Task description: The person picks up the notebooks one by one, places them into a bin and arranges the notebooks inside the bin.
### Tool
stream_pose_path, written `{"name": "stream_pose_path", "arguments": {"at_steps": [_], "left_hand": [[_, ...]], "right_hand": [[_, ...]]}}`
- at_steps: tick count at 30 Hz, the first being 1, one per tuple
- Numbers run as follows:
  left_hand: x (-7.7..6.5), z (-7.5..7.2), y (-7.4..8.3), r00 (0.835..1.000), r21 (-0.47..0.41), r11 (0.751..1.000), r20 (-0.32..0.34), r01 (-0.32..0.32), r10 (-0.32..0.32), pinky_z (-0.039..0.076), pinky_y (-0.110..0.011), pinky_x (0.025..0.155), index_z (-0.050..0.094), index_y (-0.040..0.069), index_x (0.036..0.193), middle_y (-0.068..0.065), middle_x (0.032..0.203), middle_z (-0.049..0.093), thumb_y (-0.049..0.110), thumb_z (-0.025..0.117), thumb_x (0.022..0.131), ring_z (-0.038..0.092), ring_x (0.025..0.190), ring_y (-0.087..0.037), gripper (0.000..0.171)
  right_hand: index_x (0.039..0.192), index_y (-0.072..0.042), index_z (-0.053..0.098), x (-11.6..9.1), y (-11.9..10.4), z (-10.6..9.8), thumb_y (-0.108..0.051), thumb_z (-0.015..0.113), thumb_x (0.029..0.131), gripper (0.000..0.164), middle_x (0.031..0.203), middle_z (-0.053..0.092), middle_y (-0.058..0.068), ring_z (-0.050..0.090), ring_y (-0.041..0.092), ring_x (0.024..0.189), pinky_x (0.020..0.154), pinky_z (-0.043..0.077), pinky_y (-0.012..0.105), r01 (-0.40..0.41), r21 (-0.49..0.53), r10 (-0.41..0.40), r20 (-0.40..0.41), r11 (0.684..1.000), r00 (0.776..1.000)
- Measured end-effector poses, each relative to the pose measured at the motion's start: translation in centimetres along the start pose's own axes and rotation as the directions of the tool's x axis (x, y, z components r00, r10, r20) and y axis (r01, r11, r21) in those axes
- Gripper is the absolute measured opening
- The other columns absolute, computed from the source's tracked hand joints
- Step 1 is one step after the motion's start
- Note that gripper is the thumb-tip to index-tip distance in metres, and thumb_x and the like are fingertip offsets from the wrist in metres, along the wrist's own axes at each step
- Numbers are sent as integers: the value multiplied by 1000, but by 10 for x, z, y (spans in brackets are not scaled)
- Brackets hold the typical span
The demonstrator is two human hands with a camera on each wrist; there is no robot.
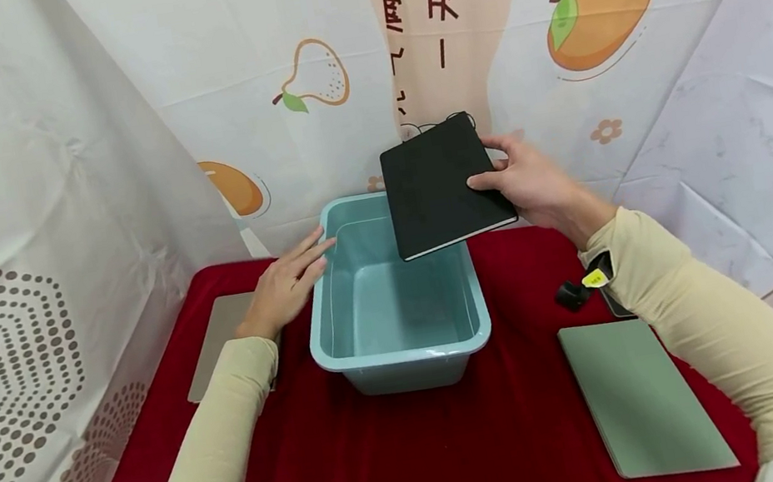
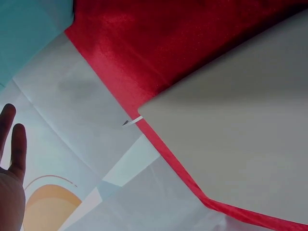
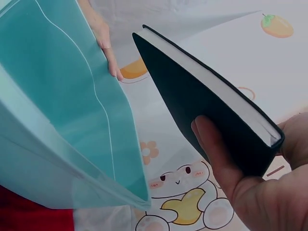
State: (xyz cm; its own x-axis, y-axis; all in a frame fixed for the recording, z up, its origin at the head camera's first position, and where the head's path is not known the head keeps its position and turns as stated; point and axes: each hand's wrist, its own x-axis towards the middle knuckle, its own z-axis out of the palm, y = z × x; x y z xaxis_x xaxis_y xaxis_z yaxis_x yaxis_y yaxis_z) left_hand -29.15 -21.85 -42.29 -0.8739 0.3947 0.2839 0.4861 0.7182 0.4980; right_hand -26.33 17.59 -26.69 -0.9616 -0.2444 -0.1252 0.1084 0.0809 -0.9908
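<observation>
My right hand [image 1: 532, 177] pinches a black hardcover notebook [image 1: 442, 186] by its right edge, thumb on the near cover and fingers behind. The notebook is held tilted above the right rear of a light blue plastic basin [image 1: 404, 354]. In the right wrist view the white page edges of the notebook [image 3: 207, 77] face up. My left hand [image 1: 287, 284] lies with extended fingers at the basin's left rim. The left wrist view catches only part of that left hand [image 2: 14, 149] at its edge. Inside the basin [image 3: 72, 96], the bare bottom shows.
A green notebook [image 1: 647, 398] lies at the right on the red cloth [image 1: 406, 457]. Under the left forearm is a flat grey-beige item [image 1: 216, 344], partly covered. A dark object [image 1: 617, 304] is mostly hidden by the right sleeve. A printed curtain [image 1: 216, 74] hangs close behind the basin.
</observation>
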Motion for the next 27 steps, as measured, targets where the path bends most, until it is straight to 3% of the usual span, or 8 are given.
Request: {"name": "stream_pose_path", "arguments": {"at_steps": [11,27], "left_hand": [[0,0,2,999,-40,998,22,38,-37,32,-56,123,44,50,150,27,166,23,57,37,106,33,155,-16,45],[-1,1,2,998,-28,998,24,62,-61,32,-60,122,41,52,150,29,166,21,59,35,106,33,155,-17,45]], "right_hand": [[163,-19,14,9,4,12,-7,55,103,73,138,56,17,76,13,87,78,64,33,-48,-30,48,-8,998,999],[163,-19,11,23,13,31,-1,52,101,77,144,54,23,74,15,93,80,64,33,-58,-55,59,32,997,998]]}}
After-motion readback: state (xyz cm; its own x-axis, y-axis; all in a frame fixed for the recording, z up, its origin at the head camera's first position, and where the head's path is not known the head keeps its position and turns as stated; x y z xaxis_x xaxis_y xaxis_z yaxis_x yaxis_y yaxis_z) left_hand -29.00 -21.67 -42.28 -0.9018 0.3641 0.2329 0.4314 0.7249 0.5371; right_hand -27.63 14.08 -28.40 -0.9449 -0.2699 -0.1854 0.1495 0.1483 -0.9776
